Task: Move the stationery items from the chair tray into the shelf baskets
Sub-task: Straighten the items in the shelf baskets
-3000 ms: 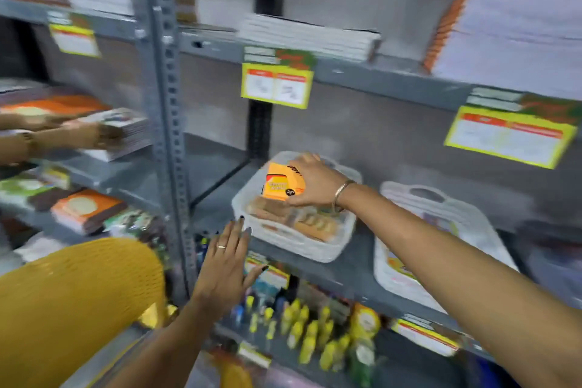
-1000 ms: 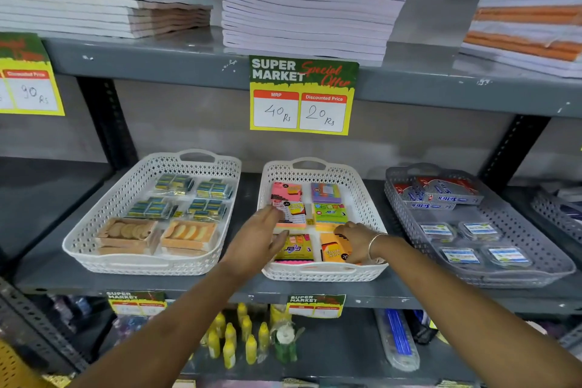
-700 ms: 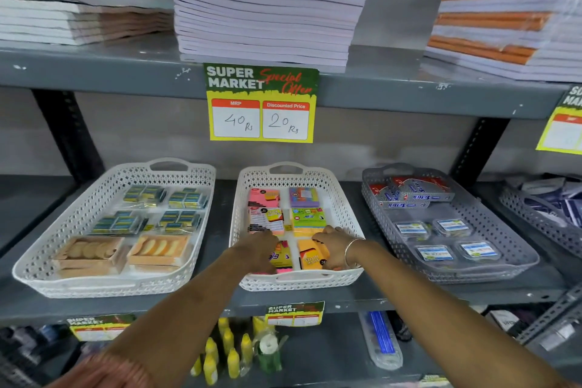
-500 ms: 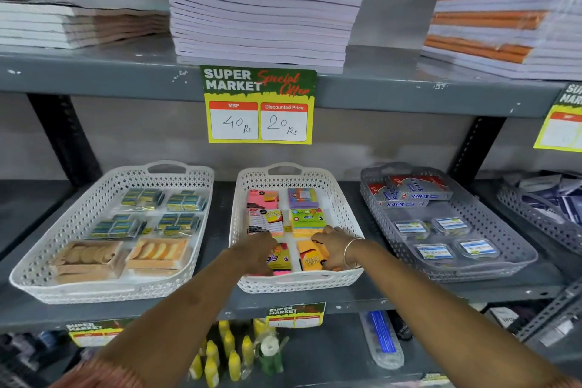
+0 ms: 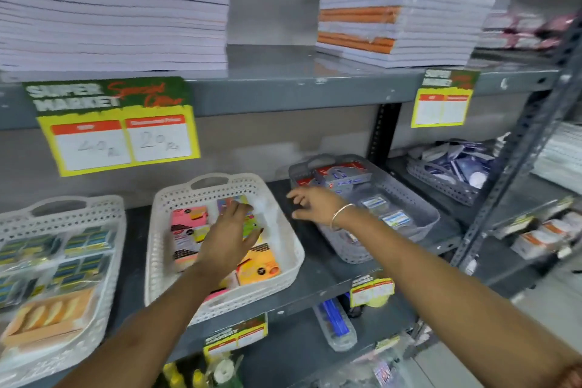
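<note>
A white perforated basket [image 5: 285, 239] sits mid-shelf with several colourful sticky-note packs, among them a pink pack [image 5: 188, 218] and an orange pack [image 5: 259, 264]. My left hand [image 5: 228, 239] lies flat over the packs inside it, fingers spread, gripping nothing I can see. My right hand [image 5: 318, 206] hovers empty with fingers apart between this basket and the grey basket [image 5: 422, 224] to its right, which holds small boxes and clear cases. A second white basket [image 5: 107, 261] at the left holds eraser and sharpener packs. The chair tray is out of view.
Tall stacks of notebooks [image 5: 116, 9] and orange-edged books [image 5: 396, 6] fill the shelf above. Yellow price tags [image 5: 116, 126] hang from the shelf edge. A further grey basket [image 5: 447, 179] and a steel upright [image 5: 516, 167] stand right. Glue bottles [image 5: 192, 375] sit below.
The view has swung right and blurred. My right hand left the orange pack and lifted toward the grey basket. My left hand moved deeper over the white basket's packs.
</note>
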`<state>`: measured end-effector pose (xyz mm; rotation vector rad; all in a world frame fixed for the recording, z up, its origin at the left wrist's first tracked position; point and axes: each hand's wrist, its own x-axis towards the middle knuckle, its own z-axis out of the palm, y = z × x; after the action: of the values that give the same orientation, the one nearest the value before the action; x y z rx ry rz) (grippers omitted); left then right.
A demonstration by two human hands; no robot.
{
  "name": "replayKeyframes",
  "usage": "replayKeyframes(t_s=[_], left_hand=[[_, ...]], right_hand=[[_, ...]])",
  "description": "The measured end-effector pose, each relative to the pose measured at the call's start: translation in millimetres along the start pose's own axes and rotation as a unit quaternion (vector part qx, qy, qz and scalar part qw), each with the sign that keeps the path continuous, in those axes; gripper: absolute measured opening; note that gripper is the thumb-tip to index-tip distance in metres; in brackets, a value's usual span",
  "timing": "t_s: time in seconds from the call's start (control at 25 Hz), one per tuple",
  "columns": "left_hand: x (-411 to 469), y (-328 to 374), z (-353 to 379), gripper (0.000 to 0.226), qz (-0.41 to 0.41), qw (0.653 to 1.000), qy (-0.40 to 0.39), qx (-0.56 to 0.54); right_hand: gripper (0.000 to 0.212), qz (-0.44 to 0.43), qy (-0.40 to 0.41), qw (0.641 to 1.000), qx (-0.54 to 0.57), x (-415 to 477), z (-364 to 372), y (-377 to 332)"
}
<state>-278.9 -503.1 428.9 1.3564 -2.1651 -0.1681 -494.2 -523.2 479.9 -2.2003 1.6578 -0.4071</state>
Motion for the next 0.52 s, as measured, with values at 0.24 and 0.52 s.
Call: replayKeyframes(t_s=[0.24,0.52], left_hand=[[80,126,87,0.038,0.070,0.992,-0.103,0.005],[103,162,162,0.049,-0.056,0.940,-0.302,0.151]], right_hand=[[0.036,0.107,-0.033,0.986,-0.124,-32,-80,181],[0.063,0.041,-0.174,0.968,-0.177,-32,-64,244]])
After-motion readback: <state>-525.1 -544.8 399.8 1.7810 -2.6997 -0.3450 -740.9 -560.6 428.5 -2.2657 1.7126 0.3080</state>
